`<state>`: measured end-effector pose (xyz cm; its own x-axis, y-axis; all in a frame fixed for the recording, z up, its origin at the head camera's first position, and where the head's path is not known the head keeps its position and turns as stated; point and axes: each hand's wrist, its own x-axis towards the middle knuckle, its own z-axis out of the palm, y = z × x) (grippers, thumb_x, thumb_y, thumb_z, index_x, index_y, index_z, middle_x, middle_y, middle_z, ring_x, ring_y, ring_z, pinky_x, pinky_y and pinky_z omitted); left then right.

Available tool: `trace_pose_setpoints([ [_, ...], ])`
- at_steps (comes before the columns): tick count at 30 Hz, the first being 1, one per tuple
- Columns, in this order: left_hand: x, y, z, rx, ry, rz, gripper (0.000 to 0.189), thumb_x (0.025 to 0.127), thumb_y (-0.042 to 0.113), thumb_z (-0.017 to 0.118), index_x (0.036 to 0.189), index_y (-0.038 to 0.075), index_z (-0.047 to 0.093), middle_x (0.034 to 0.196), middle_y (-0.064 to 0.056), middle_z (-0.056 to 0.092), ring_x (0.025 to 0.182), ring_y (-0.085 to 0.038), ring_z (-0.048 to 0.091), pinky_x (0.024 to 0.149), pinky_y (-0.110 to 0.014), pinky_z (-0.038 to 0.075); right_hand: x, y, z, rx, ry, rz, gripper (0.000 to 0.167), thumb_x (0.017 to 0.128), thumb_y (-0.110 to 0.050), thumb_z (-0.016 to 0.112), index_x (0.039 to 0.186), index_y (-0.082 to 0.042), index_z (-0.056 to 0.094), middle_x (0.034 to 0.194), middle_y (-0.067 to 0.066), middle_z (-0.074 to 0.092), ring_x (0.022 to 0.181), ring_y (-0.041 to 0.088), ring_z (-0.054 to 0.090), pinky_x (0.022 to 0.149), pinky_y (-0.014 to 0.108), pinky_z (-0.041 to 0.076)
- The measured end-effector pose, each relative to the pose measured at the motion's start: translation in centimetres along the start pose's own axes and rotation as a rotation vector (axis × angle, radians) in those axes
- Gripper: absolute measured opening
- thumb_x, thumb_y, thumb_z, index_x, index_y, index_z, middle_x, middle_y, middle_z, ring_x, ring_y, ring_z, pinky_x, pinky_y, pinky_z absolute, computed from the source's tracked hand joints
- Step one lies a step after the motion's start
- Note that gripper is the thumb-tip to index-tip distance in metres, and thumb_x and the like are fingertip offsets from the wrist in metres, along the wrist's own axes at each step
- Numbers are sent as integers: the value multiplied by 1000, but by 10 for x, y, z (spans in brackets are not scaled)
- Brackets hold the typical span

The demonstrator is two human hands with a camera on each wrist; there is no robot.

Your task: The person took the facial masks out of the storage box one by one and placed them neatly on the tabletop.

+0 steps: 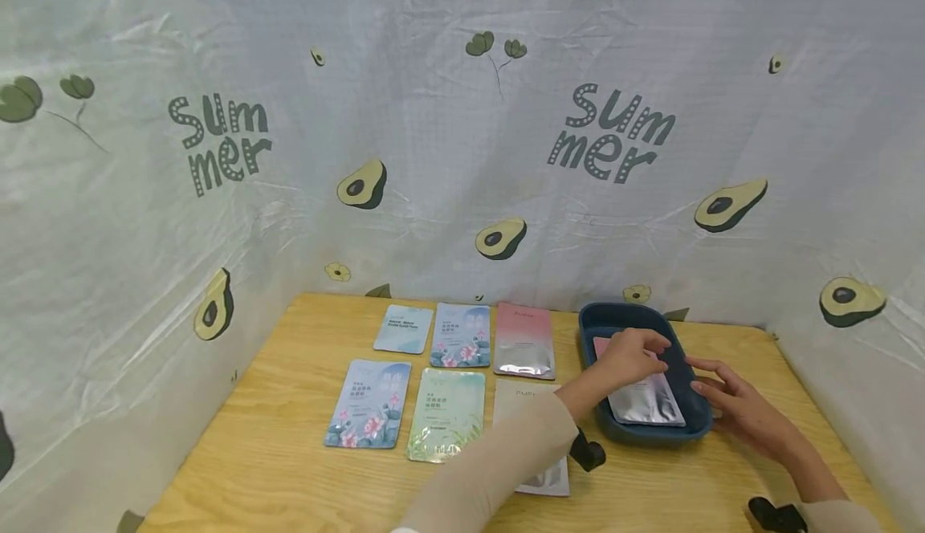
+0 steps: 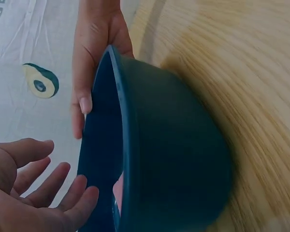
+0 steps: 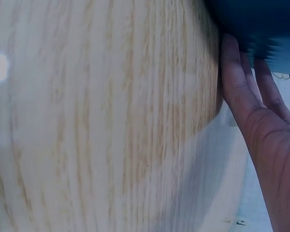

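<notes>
A dark blue plastic bin stands at the right of the table, with a pink and silver mask packet lying inside; a pink corner of the packet shows in the left wrist view. My left hand hovers over the bin, its fingers loosely bent and holding nothing. At the bin's right side is my right hand, its fingers against the outer wall. In the right wrist view, the fairly straight fingers touch the bin's side low down, near the wood.
Left of the bin lie several flat packets: a pink one, a small light blue one, two blue floral ones, a green one and a pale one partly under my left sleeve. A printed curtain encloses the table.
</notes>
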<state>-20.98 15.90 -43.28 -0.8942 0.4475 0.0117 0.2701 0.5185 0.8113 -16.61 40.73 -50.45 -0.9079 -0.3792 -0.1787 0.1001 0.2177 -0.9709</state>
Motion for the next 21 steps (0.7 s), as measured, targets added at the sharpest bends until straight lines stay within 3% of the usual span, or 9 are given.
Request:
trace_pose_setpoints([
  [1, 3, 4, 5, 21, 5, -21, 31, 90, 14, 79, 120, 21, 75, 110, 9, 74, 98, -2, 66, 84, -17, 53, -1, 1, 0, 9, -7, -7, 52, 112, -21, 41, 161, -18, 22, 131, -23, 50, 117, -5, 58, 90, 42, 59],
  [2, 7, 6, 8, 41, 7, -35, 33, 89, 15, 80, 120, 21, 75, 110, 9, 74, 98, -3, 66, 74, -14, 53, -1, 1, 0, 16, -18, -15, 52, 113, -20, 40, 161, -17, 21, 132, -25, 50, 117, -6, 57, 89, 41, 59],
  [4, 14, 9, 12, 75, 14, -74, 37, 87, 14, 81, 123, 25, 74, 112, 8, 73, 102, -5, 65, 74, -15, 53, -2, 2, -1, 40, -33, -32, 51, 113, -17, 38, 161, -17, 20, 133, -27, 51, 118, -6, 57, 89, 40, 58],
  [8, 29, 3, 13, 130, 47, -184, 51, 83, 12, 83, 128, 34, 71, 124, 10, 70, 114, -10, 61, 85, -24, 53, 0, 1, 0, 57, -41, -42, 52, 112, -17, 40, 161, -16, 22, 132, -25, 53, 118, -4, 58, 88, 40, 58],
  [12, 39, -9, 11, 139, 72, -302, 60, 81, 14, 85, 131, 42, 67, 135, 17, 62, 122, -19, 52, 97, -38, 48, 3, 0, 2, 29, 1, -7, 52, 111, -21, 44, 160, -18, 24, 130, -24, 54, 116, -3, 59, 89, 41, 58],
  [18, 45, -15, 13, 100, 45, -434, 70, 78, 11, 87, 138, 39, 63, 149, 5, 51, 145, -29, 34, 112, -50, 42, 2, 1, 3, -8, 54, 43, 53, 111, -23, 46, 159, -18, 25, 128, -23, 54, 113, -3, 60, 90, 45, 58],
  [21, 46, -16, 14, 91, 42, -449, 70, 78, 7, 84, 140, 30, 61, 150, -5, 48, 145, -33, 30, 113, -49, 40, 2, 1, 4, -8, 70, 50, 53, 111, -24, 46, 159, -18, 25, 132, -16, 52, 113, -3, 60, 91, 46, 58],
])
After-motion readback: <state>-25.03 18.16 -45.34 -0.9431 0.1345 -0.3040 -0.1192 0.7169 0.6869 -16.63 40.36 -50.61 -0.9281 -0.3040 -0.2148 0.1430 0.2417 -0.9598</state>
